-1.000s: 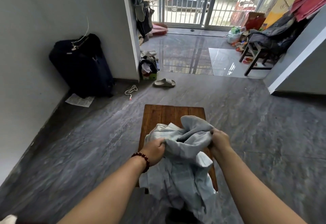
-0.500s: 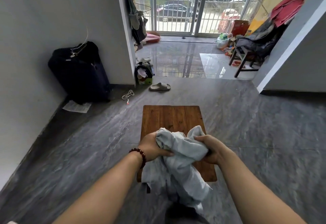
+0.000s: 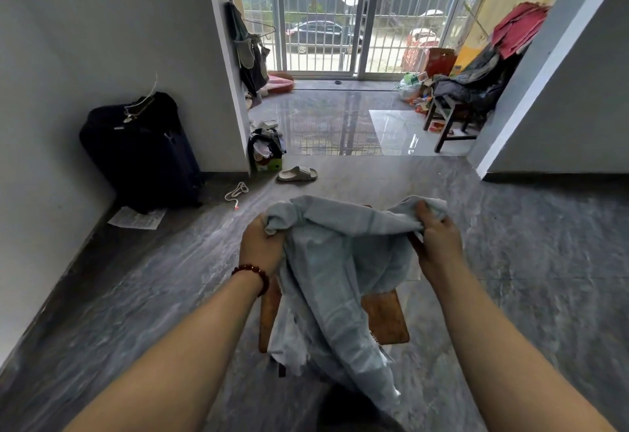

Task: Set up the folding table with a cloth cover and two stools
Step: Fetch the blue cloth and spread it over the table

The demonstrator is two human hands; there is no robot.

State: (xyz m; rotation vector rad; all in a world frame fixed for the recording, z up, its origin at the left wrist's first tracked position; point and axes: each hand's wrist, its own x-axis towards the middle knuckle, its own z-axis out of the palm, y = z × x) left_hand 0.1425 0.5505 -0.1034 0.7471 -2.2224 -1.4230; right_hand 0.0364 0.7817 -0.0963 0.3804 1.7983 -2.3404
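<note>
A pale grey-blue cloth (image 3: 337, 261) hangs stretched between my two hands above the small brown wooden folding table (image 3: 386, 319). My left hand (image 3: 260, 246), with a dark red bead bracelet at the wrist, grips the cloth's left edge. My right hand (image 3: 439, 241) grips its right edge. The cloth drapes down over most of the tabletop and past its near edge, so only the table's near corners show. No stool by the table is in view.
A dark suitcase (image 3: 143, 152) stands against the left wall with a paper sheet (image 3: 138, 219) on the floor beside it. A slipper (image 3: 297, 173), a white cord (image 3: 236, 191) and a small full bag (image 3: 267, 151) lie ahead. A cluttered wooden stool (image 3: 449, 122) stands far right.
My hands have moved apart and upward, spreading the bunched cloth wide. The cloth now hides most of the tabletop that showed before.
</note>
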